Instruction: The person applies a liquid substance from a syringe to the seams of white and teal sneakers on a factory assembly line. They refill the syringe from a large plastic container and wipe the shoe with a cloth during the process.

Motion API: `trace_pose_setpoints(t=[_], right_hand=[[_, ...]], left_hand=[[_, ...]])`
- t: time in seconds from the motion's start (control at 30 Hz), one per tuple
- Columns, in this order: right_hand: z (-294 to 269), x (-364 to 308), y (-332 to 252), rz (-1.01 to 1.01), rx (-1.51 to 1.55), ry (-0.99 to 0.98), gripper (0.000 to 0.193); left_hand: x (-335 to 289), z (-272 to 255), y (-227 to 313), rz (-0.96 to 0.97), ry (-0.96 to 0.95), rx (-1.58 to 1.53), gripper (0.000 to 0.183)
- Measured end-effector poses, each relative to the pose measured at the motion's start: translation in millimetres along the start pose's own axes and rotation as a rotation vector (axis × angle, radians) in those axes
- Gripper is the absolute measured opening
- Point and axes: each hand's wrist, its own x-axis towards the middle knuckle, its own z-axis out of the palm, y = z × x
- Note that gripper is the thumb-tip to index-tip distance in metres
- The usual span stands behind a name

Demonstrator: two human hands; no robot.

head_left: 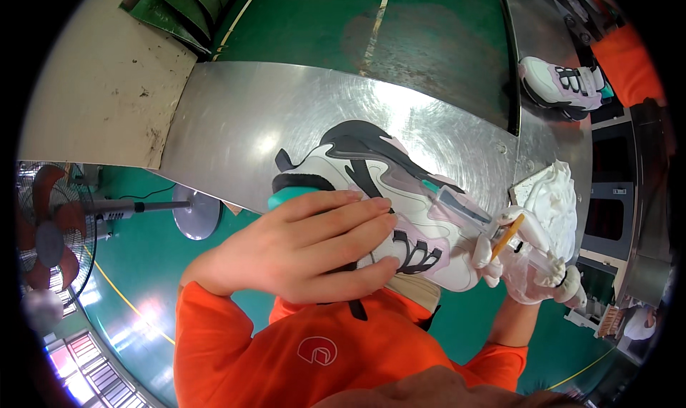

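Observation:
A white sneaker (386, 172) with black and pale lilac panels lies on its side, its sole edge facing away from me. My left hand (321, 244) is bare and holds it at the ankle opening, fingers laid across the upper and the thumb hidden. Teal material (289, 195) shows inside the heel. At the toe, my right hand (518, 254) wears a whitish glove, partly see-through and bunched. Its fingers are closed around a thin orange-yellow stick (507, 236), whose working end I cannot make out. Beside those fingers, a clear, teal-tipped piece (457, 204) lies along the sole edge.
Under the shoe is a metal worktable (236, 122), next to a green conveyor belt (429, 43). A crumpled white cloth (554, 201) lies right of my right hand. Another sneaker (561, 86) stands far right by a person's orange sleeve (629, 65). A fan (53, 229) stands left.

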Motion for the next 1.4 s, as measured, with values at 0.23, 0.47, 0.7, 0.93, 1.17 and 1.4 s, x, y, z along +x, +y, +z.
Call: trace_pose_setpoints(t=[0.23, 0.47, 0.7, 0.93, 1.17, 1.4], right_hand=[[-2.2, 2.9, -6.6, 0.018, 0.004, -0.028, 0.094], [-11.6, 0.8, -20.4, 0.025, -0.005, -0.035, 0.092], [-28.8, -18.8, -39.5, -0.019, 0.054, -0.020, 0.090], [-42.6, -48.6, -54.2, -0.068, 0.084, -0.013, 0.088], [-35.6, -56.7, -50.0, 0.001, 0.094, -0.088, 0.086], [-30.4, -69.0, -34.9, 0.248, 0.285, -0.007, 0.108]], left_hand=[[1.1, -3.0, 0.6, -0.006, -0.012, -0.004, 0.027], [0.0, -1.7, -0.4, -0.005, -0.013, -0.005, 0.028], [-1.5, -3.6, 1.2, -0.014, -0.033, 0.012, 0.030], [-2.2, -3.1, 4.1, -0.017, -0.050, 0.040, 0.028], [0.9, 0.6, 10.8, -0.052, 0.019, 0.037, 0.023], [-5.2, 1.1, 23.0, -0.072, -0.008, 0.138, 0.021]])
